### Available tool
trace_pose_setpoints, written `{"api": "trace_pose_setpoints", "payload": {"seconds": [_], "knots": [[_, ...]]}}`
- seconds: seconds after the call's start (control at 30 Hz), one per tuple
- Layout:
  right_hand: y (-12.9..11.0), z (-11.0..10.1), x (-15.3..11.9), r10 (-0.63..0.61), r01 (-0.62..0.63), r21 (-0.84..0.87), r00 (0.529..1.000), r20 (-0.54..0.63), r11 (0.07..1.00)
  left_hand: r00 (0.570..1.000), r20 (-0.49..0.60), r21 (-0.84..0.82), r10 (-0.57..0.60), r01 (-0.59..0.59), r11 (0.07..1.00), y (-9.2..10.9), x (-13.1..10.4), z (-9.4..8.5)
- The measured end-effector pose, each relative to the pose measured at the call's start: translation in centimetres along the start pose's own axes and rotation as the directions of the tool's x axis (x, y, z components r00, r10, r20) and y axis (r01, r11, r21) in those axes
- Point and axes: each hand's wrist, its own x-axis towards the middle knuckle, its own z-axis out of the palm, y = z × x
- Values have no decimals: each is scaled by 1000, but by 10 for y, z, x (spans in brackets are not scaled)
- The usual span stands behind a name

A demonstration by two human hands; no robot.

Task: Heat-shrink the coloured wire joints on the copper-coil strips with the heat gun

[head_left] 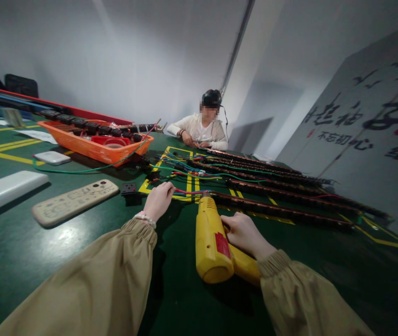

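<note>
Lower centre, the right hand [243,232] grips a heat gun [210,242], nozzle by wires [187,192] the left hand [159,201] pinches; steady aim seems needed.

Left sleeve: khaki tan, long and loose [104,275], with broad soft folds running along the forearm.
Left cuff: same tan cloth [143,233], bunched into small tight gathers around the wrist.
Bracelet: white and pale pink, beaded-looking [145,218], worn just beyond the left cuff; its finer detail is too small to tell.
Left hand: bare [159,201].
Right sleeve: matching khaki tan [304,289], roomy and creased, darker in the shade.
Right cuff: gathered like the other [274,263], puckered close around the wrist.
Right hand: bare [246,231].
</note>
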Motion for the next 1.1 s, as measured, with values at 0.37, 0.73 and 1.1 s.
{"api": "trace_pose_setpoints", "payload": {"seconds": [0.37, 0.73, 1.1], "knots": [[5, -6, -9, 15, -19, -60, 998, -64, 998, 1000, 1, -16, 5, -5, 1000, -1, 0, 0], [3, -5, -6, 0, -1, -39, 1000, -22, 999, 1000, 4, -25, -6, 7, 1000, 0, 0, 0], [-27, -8, 14, -95, 96, -30, 995, 13, 995, 1000, 6, -10, -6, 6, 1000, -3, 0, 2]]}}
